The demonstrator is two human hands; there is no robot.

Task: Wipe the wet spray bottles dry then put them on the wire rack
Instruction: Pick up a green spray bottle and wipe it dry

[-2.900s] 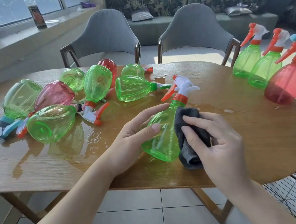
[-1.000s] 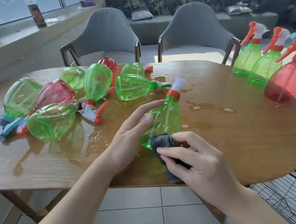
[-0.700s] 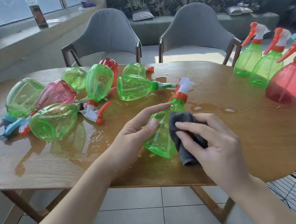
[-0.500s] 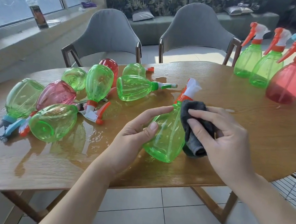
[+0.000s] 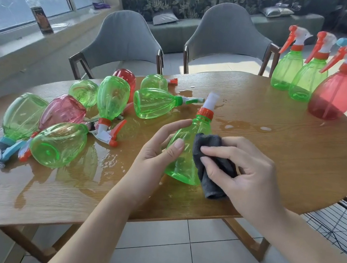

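A green spray bottle with an orange collar and white head stands tilted near the table's front edge. My left hand holds its left side, thumb on the front and fingers reaching behind it. My right hand grips a dark grey cloth and presses it against the bottle's right side. Several wet green and red bottles lie on their sides in a puddle at the left. A black wire rack shows low at the right, beyond the table edge.
Two green bottles and a red bottle stand upright at the oval wooden table's far right. Two grey chairs stand behind the table. A drink bottle stands on the window sill. Water pools at the table's left and centre.
The held bottle has turned, its nozzle now pointing away. My right hand has slid the cloth down the bottle's right side. The other bottles have not moved.
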